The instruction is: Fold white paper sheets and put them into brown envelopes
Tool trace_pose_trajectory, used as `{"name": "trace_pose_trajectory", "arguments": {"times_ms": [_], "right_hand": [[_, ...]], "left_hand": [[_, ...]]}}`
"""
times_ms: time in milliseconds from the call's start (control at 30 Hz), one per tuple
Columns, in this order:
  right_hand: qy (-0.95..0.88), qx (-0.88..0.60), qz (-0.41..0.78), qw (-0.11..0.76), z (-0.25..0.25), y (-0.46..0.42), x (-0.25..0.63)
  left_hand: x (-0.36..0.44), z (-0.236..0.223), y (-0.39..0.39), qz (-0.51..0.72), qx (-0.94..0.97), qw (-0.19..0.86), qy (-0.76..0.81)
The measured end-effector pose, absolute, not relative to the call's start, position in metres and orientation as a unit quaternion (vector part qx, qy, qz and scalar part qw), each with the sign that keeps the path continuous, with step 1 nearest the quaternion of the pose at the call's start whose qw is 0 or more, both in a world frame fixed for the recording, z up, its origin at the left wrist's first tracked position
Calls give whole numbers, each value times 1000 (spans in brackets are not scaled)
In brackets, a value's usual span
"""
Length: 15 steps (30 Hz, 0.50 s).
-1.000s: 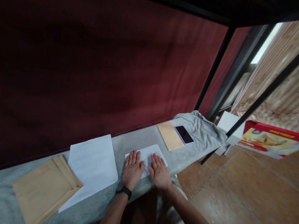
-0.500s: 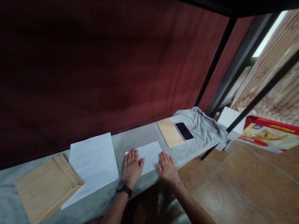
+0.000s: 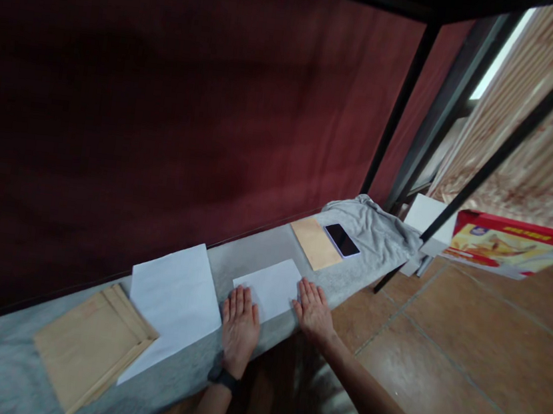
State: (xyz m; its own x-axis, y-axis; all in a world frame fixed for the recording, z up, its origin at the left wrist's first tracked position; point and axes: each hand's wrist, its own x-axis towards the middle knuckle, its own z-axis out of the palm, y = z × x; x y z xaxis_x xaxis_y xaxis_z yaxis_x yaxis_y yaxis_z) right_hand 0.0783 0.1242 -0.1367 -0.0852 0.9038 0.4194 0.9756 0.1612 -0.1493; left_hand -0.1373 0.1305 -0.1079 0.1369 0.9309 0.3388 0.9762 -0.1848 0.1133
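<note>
A folded white sheet of paper (image 3: 271,289) lies flat on a bench covered in grey cloth (image 3: 237,256). My left hand (image 3: 240,327), with a dark watch on its wrist, rests flat over the sheet's left end, fingers stretched out. At the sheet's right end my right hand (image 3: 315,309) lies with its fingers extended, touching the edge. Neither hand grips anything. To the left is a larger stack of white paper (image 3: 177,302), partly covered by a pile of brown envelopes (image 3: 95,346). Right of the folded sheet sits a single tan envelope (image 3: 315,242), with a phone (image 3: 341,240) overlapping its edge.
Rumpled grey cloth (image 3: 379,230) bunches at the bench's far right end. Dark metal posts (image 3: 402,108) and an overhead frame enclose the bench, with a dark red panel (image 3: 216,126) behind. A white box (image 3: 429,219) and a red-yellow carton (image 3: 508,245) stand beyond, over the tiled floor.
My right hand has slid right across the folded sheet to its right edge. My left hand has drawn back slightly toward me, uncovering more of the sheet. The view has shifted a little.
</note>
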Motion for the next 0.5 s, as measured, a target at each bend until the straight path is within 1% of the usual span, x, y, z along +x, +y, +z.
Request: {"name": "trace_pose_trajectory", "arguments": {"times_ms": [100,267,500], "right_hand": [[-727,-646,-86,214,-139,124,78],[-733,-641,-83,213,-143,124,80],[-736,-640,-76,208,-141,123,82]], "left_hand": [[-119,-107,124,-174,-776,45,-605],[-84,-110,118,-147,-807,9,-571],[-100,-114,112,-136,-807,13,-574]]}}
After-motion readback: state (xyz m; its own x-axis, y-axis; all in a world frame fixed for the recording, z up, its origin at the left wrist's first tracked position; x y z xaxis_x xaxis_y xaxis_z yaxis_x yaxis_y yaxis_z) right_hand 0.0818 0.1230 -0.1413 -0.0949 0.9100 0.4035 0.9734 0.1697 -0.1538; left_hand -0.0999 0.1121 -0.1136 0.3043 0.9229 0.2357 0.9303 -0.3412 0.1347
